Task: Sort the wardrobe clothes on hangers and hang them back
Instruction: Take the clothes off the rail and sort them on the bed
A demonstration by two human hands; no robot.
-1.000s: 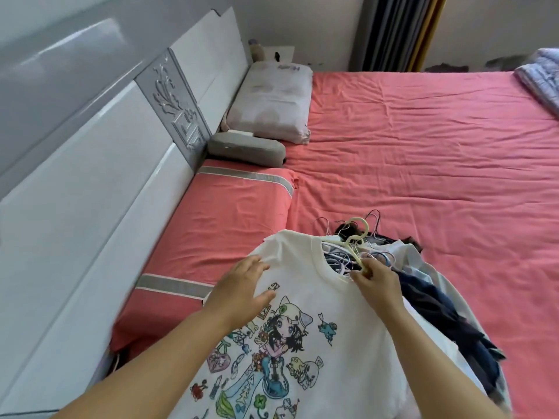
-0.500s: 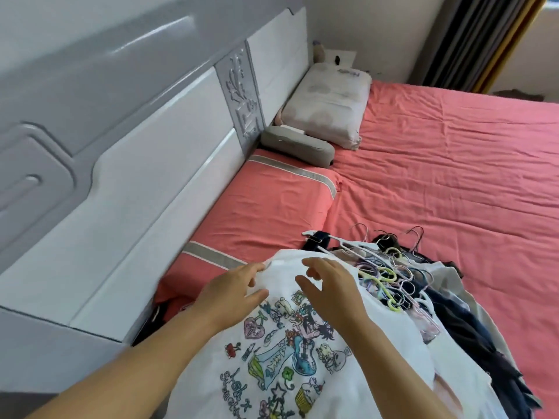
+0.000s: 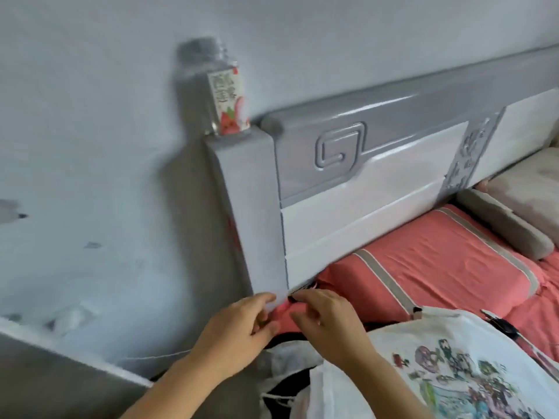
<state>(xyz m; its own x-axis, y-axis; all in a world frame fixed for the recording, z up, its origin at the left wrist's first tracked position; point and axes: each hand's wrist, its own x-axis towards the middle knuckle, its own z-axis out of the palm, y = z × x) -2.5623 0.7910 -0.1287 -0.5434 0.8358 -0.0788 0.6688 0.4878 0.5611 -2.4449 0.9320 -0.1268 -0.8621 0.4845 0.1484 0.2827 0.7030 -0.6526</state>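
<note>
Coral bed (image 3: 438, 261) w/ grey headboard (image 3: 348, 164). White printed tee (image 3: 453, 373) near right: soft, light, limp; judge best taken at shoulders/collar. L hand (image 3: 239, 331) + R hand (image 3: 329, 322) at headboard corner, fingers loosely curled; grip can't tell.

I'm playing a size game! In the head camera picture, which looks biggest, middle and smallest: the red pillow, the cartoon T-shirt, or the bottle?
1. Red pillow looks largest.
2. Cartoon T-shirt, though the picture edge cuts it off and it is nearer, so this is unsure.
3. Bottle looks smallest.
</note>
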